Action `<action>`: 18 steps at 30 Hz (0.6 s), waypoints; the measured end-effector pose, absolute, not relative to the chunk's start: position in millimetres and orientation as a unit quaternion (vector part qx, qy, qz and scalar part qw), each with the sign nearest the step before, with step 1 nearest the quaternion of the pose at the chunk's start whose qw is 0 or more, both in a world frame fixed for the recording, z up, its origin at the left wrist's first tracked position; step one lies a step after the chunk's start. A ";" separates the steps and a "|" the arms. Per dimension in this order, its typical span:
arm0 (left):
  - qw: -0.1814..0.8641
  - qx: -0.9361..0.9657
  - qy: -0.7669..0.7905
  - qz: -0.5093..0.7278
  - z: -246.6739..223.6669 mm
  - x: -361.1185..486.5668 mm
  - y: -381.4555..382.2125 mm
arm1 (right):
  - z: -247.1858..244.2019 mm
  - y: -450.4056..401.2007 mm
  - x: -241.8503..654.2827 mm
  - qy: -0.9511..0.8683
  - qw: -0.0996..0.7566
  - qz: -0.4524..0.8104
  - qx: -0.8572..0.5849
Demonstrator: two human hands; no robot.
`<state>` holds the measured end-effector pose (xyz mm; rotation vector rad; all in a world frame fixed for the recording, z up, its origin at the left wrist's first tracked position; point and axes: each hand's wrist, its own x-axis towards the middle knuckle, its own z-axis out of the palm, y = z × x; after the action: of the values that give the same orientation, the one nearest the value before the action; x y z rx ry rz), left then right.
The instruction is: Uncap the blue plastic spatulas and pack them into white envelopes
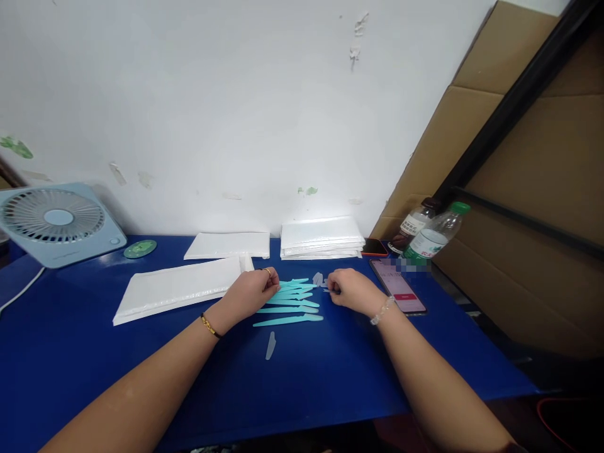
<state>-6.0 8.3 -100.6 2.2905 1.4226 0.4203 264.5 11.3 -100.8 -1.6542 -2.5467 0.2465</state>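
Note:
Several turquoise eyebrow razors (290,321) lie side by side on the blue table, blades toward the right. My left hand (252,292) is closed in a pinch at the handle end of the uppermost razor (297,285). A few clear plastic blade caps (318,279) lie just past the blade tips. Beside them my right hand (353,290) is closed, its fingertips pinching what looks like a small clear cap, mostly hidden by the fingers. One loose clear cap (270,346) rests nearer to me, below the row.
White padded mailers (177,286) lie at left, with another mailer (226,244) and a mailer stack (321,238) along the wall. On the right are a lit phone (401,289), a second phone (375,246) and two bottles (431,239). A fan (59,220) stands far left near a green disc (140,249).

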 end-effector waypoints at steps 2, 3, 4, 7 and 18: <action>0.208 0.820 0.510 0.154 -100.4 -6.1 8.2 | -104.0 11.3 258.3 -0.839 0.056 0.070 -0.537; 0.209 0.820 0.510 0.156 -100.5 -6.3 8.1 | -104.5 11.1 256.2 -0.840 0.073 0.077 -0.532; 0.210 0.820 0.509 0.158 -100.5 -6.5 8.0 | -104.3 11.0 255.0 -0.840 0.098 0.093 -0.526; 0.211 0.821 0.506 0.160 -100.7 -7.2 7.8 | -102.6 12.3 256.1 -0.817 0.204 0.181 -0.508; 0.268 0.807 0.497 0.175 -102.6 -8.3 9.9 | -105.8 14.5 254.7 -0.752 0.324 0.369 -0.440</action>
<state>-8.3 9.9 -102.6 2.1760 1.3413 0.4716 254.7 14.5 -105.8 -1.1533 -1.9736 0.9668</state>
